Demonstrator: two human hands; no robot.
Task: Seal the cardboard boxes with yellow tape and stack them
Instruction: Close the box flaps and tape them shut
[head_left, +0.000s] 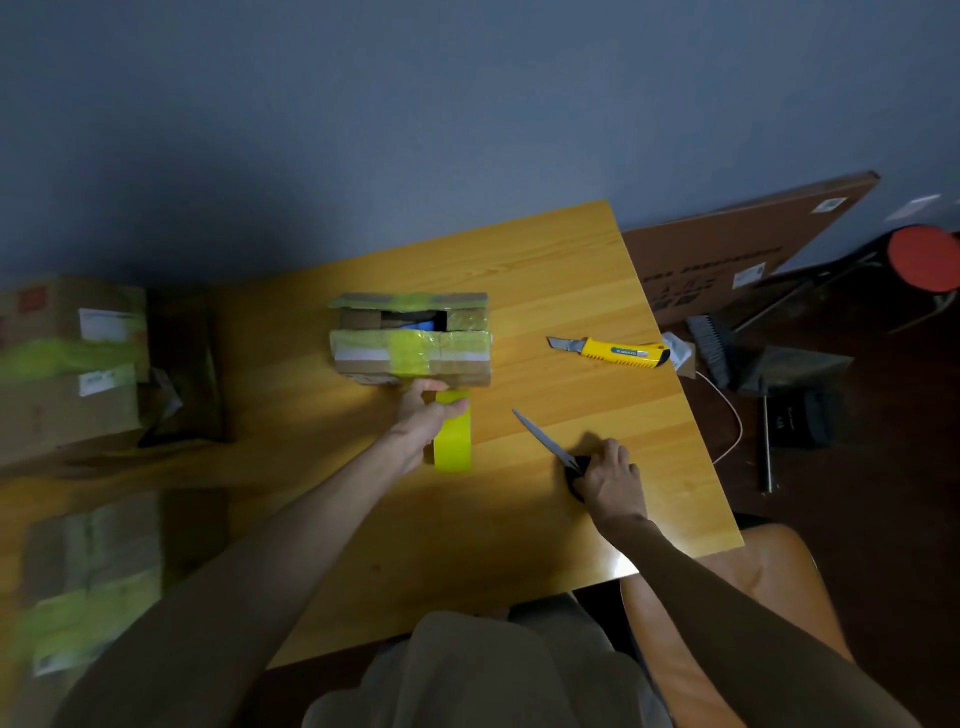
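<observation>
Taped cardboard boxes at the table left edge, small cardboard box mid-table with its top gaping, left hand gripping the yellow tape roll against the box's near side, right hand curled round the scissors handle, yellow utility knife near the right edge.

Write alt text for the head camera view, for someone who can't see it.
A person's left hand holds a yellow tape roll at the near side of a small cardboard box on a wooden table, its top partly open. The right hand grips black-handled scissors lying on the table; a yellow utility knife lies to the box's right.
</observation>
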